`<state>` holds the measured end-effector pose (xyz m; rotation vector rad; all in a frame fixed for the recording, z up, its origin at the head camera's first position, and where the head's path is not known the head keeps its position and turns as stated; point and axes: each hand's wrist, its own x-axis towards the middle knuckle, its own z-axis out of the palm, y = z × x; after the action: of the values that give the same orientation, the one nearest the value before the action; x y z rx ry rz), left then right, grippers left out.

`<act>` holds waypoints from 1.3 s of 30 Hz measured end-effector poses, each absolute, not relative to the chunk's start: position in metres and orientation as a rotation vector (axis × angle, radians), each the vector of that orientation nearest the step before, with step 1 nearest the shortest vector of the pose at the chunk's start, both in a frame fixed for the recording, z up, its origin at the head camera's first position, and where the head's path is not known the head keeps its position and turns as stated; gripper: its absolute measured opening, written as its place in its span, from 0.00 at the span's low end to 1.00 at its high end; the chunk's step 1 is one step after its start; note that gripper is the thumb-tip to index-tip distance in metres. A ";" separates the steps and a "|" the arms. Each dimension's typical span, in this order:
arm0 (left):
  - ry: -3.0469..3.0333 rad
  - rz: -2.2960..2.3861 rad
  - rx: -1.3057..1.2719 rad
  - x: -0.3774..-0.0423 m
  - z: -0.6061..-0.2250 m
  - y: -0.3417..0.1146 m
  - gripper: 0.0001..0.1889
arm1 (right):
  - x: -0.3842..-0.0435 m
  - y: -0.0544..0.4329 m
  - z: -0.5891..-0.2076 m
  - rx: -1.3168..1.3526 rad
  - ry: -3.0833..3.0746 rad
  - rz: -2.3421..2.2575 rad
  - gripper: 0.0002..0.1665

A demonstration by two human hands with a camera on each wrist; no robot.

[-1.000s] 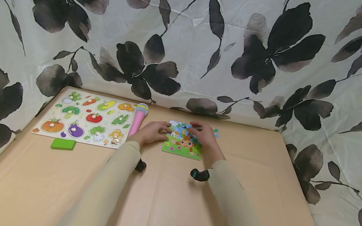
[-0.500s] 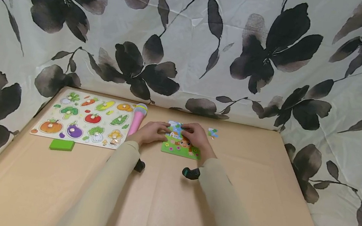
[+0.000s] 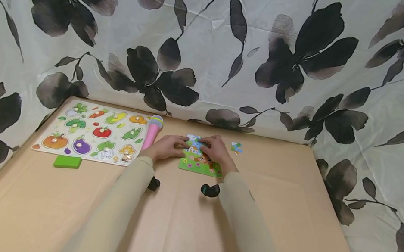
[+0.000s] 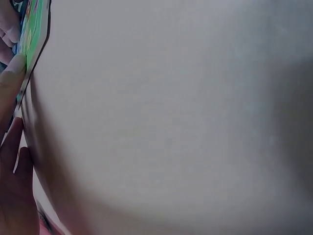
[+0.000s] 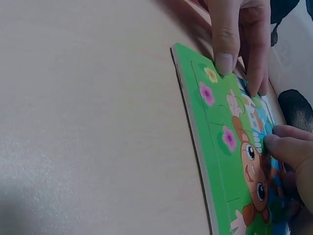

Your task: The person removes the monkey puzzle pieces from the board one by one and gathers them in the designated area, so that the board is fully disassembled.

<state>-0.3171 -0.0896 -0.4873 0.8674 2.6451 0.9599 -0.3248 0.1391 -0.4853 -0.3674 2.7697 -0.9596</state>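
A small jigsaw puzzle point(image 3: 197, 166) lies flat on the table, showing a brown monkey on green grass under a blue sky. My left hand point(image 3: 169, 147) rests at its left edge; in the right wrist view its thumb touches the green border with the fingers beyond. The right hand point(image 3: 218, 150) reaches over the puzzle's upper right, thumb and forefinger drawn together on a puzzle piece in the blue part. Those fingers cover much of that piece and the area around it. In the left wrist view only the puzzle's edge point(image 4: 36, 34) and some fingers show.
One loose puzzle piece point(image 3: 236, 147) lies right of the right hand. A vegetable peg board point(image 3: 95, 141), a pink toy microphone point(image 3: 152, 131) and a green block point(image 3: 67, 162) are on the left. A floral cloth point(image 3: 215, 36) hangs behind the table point(image 3: 171, 226).
The right hand has moved left over the puzzle, uncovering the loose piece on the right. The left hand stays at the left edge.
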 end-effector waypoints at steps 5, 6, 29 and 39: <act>2.621 0.962 0.884 -0.319 -0.486 -0.092 0.21 | -0.324 0.136 -0.479 -0.371 2.745 -0.921 0.19; 2.616 0.964 0.885 -0.319 -0.486 -0.092 0.22 | -0.324 0.136 -0.478 -0.366 2.739 -0.916 0.19; 2.600 0.979 0.912 -0.320 -0.489 -0.094 0.22 | -0.327 0.136 -0.478 -0.308 2.713 -0.967 0.17; 2.599 0.952 0.951 -0.321 -0.488 -0.096 0.22 | -0.327 0.136 -0.478 -0.297 2.708 -0.975 0.17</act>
<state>-0.3211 -0.0961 -0.4876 0.9512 2.5988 0.9520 -0.3271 0.1356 -0.4778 -0.2974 2.7076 -0.9748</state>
